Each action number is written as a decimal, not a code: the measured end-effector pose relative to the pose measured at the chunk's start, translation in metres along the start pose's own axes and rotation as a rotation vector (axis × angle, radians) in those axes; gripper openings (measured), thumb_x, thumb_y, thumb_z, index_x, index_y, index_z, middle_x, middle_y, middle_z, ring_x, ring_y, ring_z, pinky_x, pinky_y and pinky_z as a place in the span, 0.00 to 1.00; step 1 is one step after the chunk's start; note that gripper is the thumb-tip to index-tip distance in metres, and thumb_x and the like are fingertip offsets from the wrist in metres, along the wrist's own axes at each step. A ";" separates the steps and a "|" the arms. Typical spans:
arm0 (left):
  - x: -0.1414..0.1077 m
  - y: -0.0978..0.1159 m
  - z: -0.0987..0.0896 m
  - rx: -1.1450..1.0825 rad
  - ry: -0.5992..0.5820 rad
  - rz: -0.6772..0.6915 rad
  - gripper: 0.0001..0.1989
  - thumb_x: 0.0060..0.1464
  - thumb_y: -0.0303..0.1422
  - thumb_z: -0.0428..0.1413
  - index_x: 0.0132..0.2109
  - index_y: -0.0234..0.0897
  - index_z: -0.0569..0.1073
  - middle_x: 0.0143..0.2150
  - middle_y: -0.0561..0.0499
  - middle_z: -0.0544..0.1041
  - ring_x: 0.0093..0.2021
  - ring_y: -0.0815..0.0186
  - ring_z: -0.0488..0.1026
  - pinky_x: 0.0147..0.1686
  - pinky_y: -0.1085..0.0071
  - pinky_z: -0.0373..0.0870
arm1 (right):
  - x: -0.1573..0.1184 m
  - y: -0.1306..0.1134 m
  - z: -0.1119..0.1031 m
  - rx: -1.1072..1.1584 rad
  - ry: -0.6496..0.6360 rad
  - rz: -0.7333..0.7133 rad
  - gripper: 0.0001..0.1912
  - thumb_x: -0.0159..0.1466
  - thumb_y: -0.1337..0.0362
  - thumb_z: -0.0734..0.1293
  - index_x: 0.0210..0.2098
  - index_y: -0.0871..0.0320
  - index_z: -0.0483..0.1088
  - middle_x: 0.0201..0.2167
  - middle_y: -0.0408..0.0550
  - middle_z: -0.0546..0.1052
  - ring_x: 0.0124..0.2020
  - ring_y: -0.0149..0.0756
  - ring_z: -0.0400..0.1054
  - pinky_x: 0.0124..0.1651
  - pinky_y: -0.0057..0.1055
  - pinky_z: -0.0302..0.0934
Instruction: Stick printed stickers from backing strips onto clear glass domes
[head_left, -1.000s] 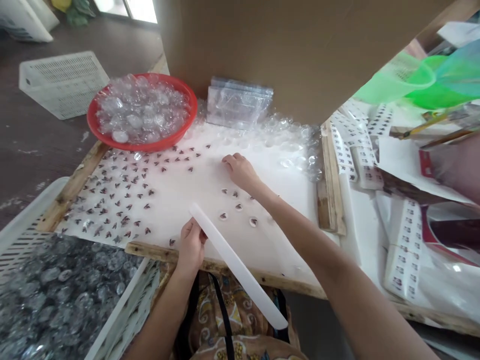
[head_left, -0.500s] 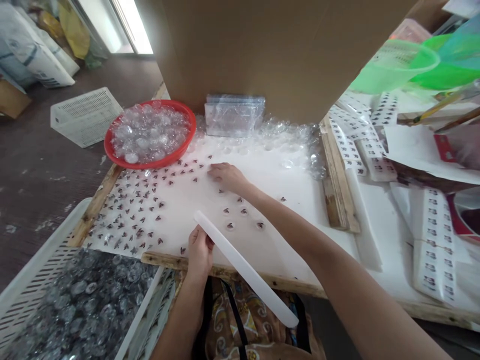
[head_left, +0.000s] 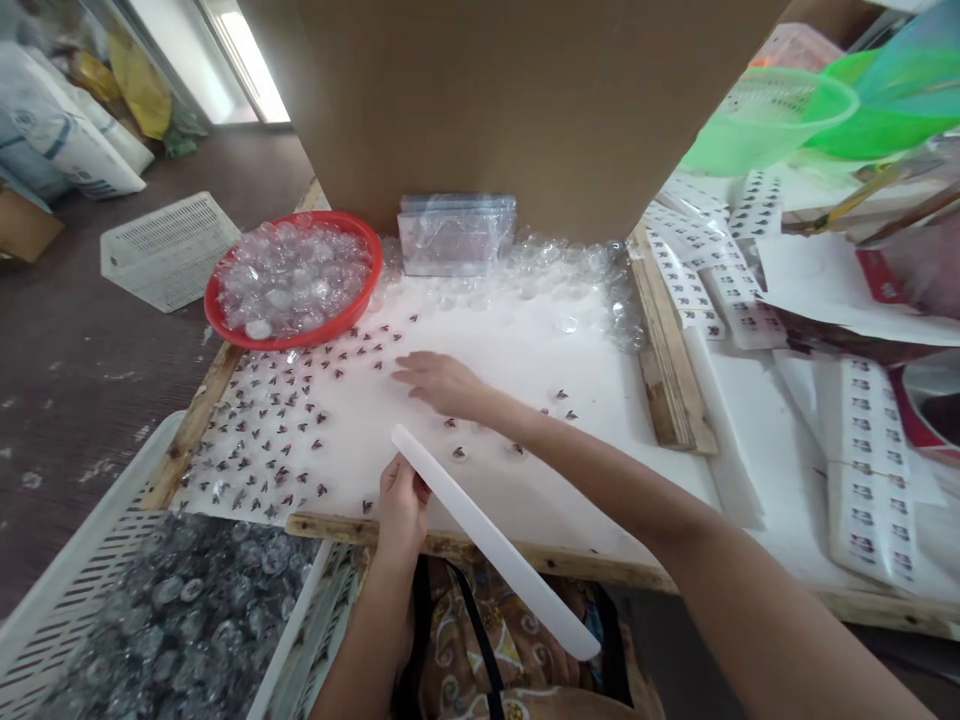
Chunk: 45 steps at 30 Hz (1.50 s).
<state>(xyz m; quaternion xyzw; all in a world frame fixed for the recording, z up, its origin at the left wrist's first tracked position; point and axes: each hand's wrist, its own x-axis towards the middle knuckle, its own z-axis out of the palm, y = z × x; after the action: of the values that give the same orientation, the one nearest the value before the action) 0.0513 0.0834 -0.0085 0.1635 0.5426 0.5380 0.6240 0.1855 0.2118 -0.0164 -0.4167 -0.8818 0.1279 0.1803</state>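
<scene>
My left hand is closed around the upper end of a long, blank white strip, which slants down to the right across the table's front edge. My right hand stretches over the white tabletop, fingers extended, with nothing visible in them. Beneath and around its forearm lie small clear round pieces with dark printed marks, such as this clear disc. To the left, many similar marked pieces are spread over the surface. Whether my right fingertips touch the tabletop, I cannot tell.
A red basin heaped with clear domes stands at the back left. Behind are a plastic-wrapped stack and a large cardboard sheet. Wooden rails edge the table. Printed sticker strips lie right; a white crate stands lower left.
My right hand has moved slightly left and nearer to me, its fingers now more stretched out. My left hand still holds the strip in nearly the same place. The view has shifted a little.
</scene>
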 end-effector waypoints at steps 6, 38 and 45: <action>0.001 0.002 0.000 -0.026 0.019 0.032 0.24 0.31 0.48 0.69 0.25 0.33 0.71 0.19 0.57 0.69 0.19 0.76 0.63 0.19 0.79 0.58 | 0.016 0.006 0.006 -0.104 -0.098 0.057 0.16 0.70 0.62 0.59 0.51 0.59 0.73 0.59 0.52 0.71 0.62 0.45 0.61 0.62 0.42 0.55; 0.045 -0.041 0.080 1.565 -0.689 1.145 0.30 0.57 0.43 0.55 0.62 0.30 0.65 0.66 0.32 0.61 0.66 0.44 0.57 0.64 0.48 0.56 | -0.351 0.006 -0.124 -0.155 0.490 1.445 0.18 0.70 0.56 0.53 0.45 0.60 0.68 0.38 0.58 0.77 0.41 0.46 0.70 0.40 0.33 0.56; 0.046 -0.045 0.087 1.557 -0.655 1.123 0.26 0.57 0.41 0.54 0.59 0.32 0.68 0.64 0.34 0.64 0.65 0.44 0.59 0.63 0.47 0.56 | -0.332 0.023 -0.129 0.152 0.475 1.422 0.17 0.70 0.54 0.54 0.38 0.57 0.68 0.30 0.49 0.76 0.30 0.37 0.69 0.33 0.29 0.55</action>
<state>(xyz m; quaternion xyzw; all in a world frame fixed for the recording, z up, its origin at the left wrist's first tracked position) 0.1403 0.1389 -0.0360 0.8957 0.3893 0.1790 0.1192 0.4514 -0.0231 0.0214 -0.8883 -0.3266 0.1807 0.2677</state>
